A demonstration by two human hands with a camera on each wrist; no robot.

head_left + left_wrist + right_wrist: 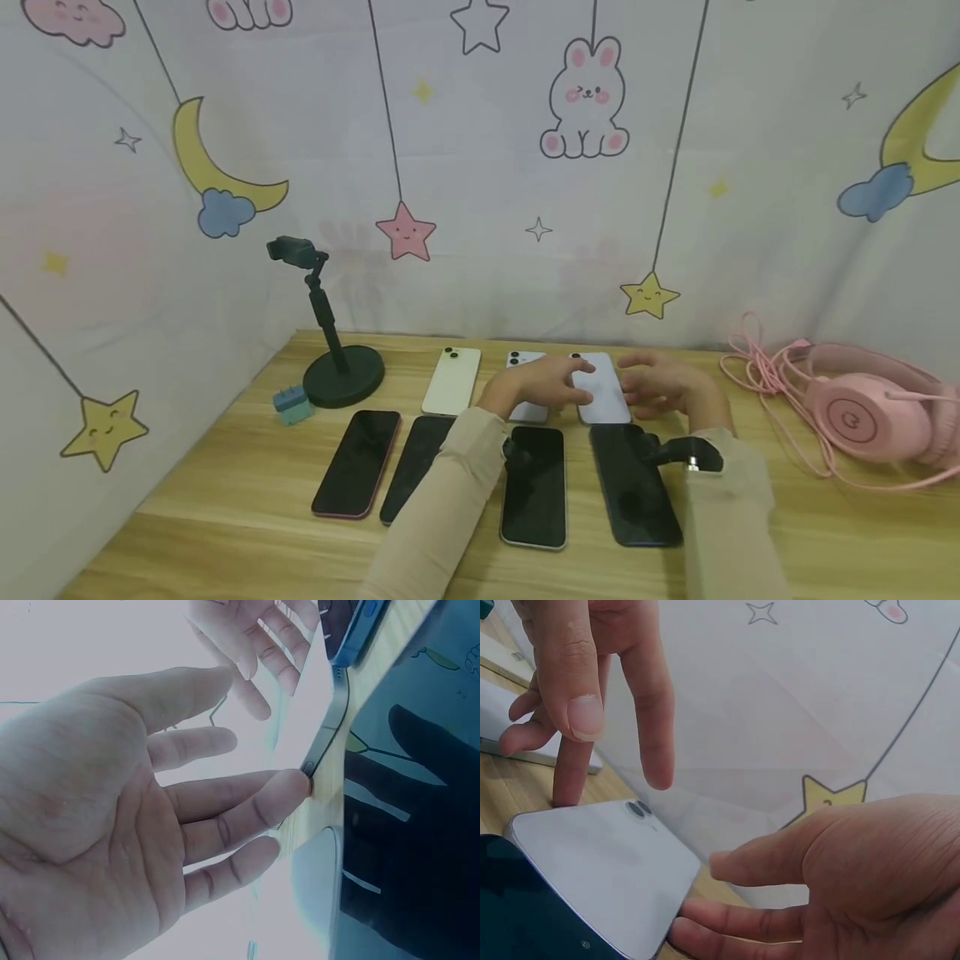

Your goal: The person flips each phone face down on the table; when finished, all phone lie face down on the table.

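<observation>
A white phone [600, 392] lies back side up in the rear row, between my two hands. My left hand [543, 382] is at its left, fingers fairly straight. In the left wrist view, a fingertip of it meets the edge of the white phone [321, 731]. From the right, my right hand [666, 385] reaches in with its fingertips at the phone's right edge, as the right wrist view shows, and its thumb raised. Another white phone [517, 358] lies partly hidden under my left hand. Neither hand is curled round anything.
Left of these lies a cream phone [452, 381]. Several dark phones, such as the pink-edged phone [357, 462], form the front row. A black stand [343, 377] and a blue plug-like block [292, 404] stand far left; pink headphones [862, 417] with a cable lie right.
</observation>
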